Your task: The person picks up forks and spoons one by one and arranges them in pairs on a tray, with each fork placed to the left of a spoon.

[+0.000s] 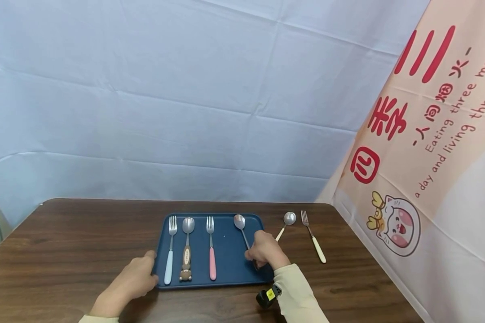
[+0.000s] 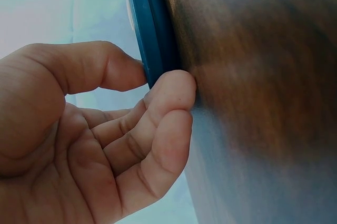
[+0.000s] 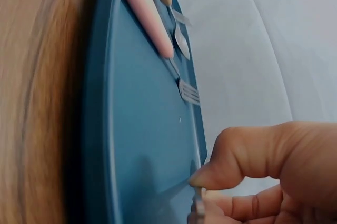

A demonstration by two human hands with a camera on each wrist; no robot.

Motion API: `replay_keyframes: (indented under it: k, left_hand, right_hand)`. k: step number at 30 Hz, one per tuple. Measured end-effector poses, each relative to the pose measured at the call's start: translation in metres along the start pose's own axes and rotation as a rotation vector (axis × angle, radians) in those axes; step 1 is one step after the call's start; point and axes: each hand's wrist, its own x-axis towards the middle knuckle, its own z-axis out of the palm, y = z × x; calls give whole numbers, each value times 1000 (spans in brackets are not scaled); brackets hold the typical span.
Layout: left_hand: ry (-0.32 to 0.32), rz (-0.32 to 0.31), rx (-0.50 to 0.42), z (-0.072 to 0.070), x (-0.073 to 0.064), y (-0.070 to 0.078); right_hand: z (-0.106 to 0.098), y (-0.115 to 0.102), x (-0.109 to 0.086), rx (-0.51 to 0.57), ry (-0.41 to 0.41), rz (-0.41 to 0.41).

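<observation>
My right hand point(image 1: 264, 249) pinches the handle of a spoon point(image 1: 240, 221) over the right part of a dark blue tray point(image 1: 191, 285). The spoon's bowl points to the tray's far edge; in the right wrist view, the handle end point(image 3: 198, 209) shows below the thumb. At the tray's left rim, my left hand point(image 1: 134, 277) holds the edge, with the thumb on one side and curled fingers on the other. Left to right on the tray lie a fork with a light blue handle point(image 1: 169, 267), a spoon with a brown bear handle point(image 1: 186, 258) and a pink-handled fork point(image 1: 212, 264).
Right of the tray, a cream-handled spoon point(image 1: 289, 218) and a cream-handled fork point(image 1: 318, 249) lie on the brown wooden table point(image 1: 77, 242). A pale cloth point(image 1: 165, 112) hangs behind the table, and a printed cloth point(image 1: 428, 179) hangs along the right side.
</observation>
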Motion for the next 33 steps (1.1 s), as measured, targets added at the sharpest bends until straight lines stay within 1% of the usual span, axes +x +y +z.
replay_keyframes:
  k: [10, 25, 33]
  left_hand:
    - [-7, -7, 4, 0, 0, 0]
    - [-8, -3, 0, 0, 1, 1]
    - [-3, 1, -4, 0, 1, 0]
  right_hand:
    - [9, -16, 0, 8, -7, -28]
    - [17, -33, 3, 36, -52, 23]
    - [24, -39, 3, 40, -34, 29]
